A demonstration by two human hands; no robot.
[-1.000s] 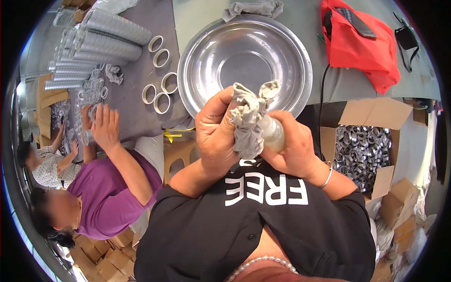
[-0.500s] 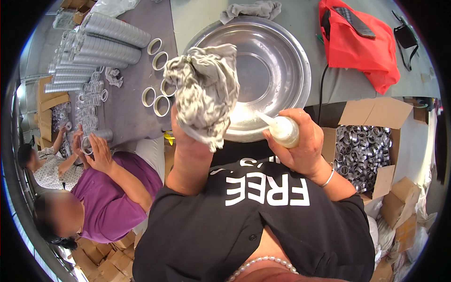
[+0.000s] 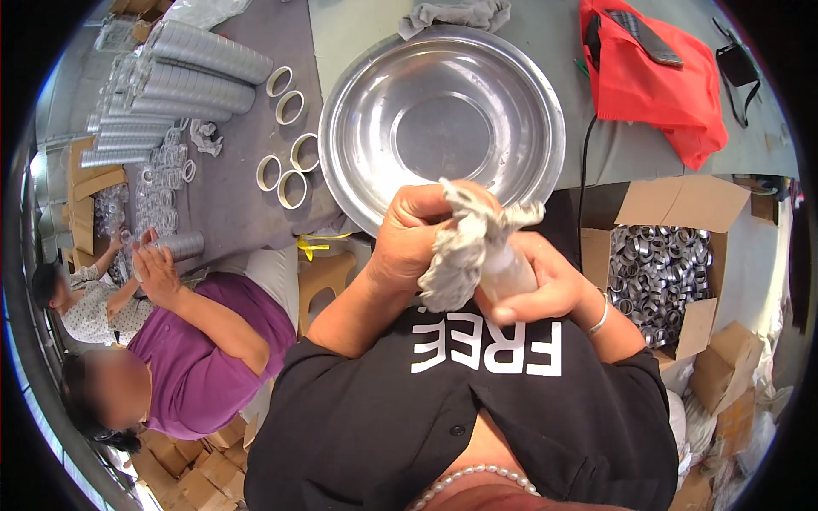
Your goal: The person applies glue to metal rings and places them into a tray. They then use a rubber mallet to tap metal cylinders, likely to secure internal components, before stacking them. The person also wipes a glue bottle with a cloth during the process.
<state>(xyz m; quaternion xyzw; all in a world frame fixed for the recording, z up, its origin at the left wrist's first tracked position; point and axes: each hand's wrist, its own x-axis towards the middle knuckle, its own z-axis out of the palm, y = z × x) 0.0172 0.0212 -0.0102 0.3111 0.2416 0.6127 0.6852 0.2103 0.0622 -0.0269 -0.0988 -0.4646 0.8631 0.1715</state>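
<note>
Close in front of my chest, my left hand (image 3: 402,243) is closed on a crumpled grey-white cloth (image 3: 452,264). My right hand (image 3: 550,285) grips a whitish translucent squeeze bottle (image 3: 509,277), whose nozzle end is hidden by the cloth. Cloth and bottle touch, and the two hands are close together. Just beyond them stands a wide, shiny metal basin (image 3: 358,145) with a flat round bottom; my left fingers overlap its near rim in the view. Several pale rings (image 3: 292,190) lie on the table to the left of the basin.
An open cardboard box (image 3: 673,204) of metal rings (image 3: 656,272) stands at right. A red bag (image 3: 656,94) with a phone (image 3: 645,38) lies at the far right. Ring stacks (image 3: 200,55) fill the far left; a co-worker in a purple shirt (image 3: 213,349) handles rings there.
My left hand has brought the cloth down and right from over the basin onto the bottle's top. The bottle has tilted and come slightly nearer my chest. The basin is now uncovered.
</note>
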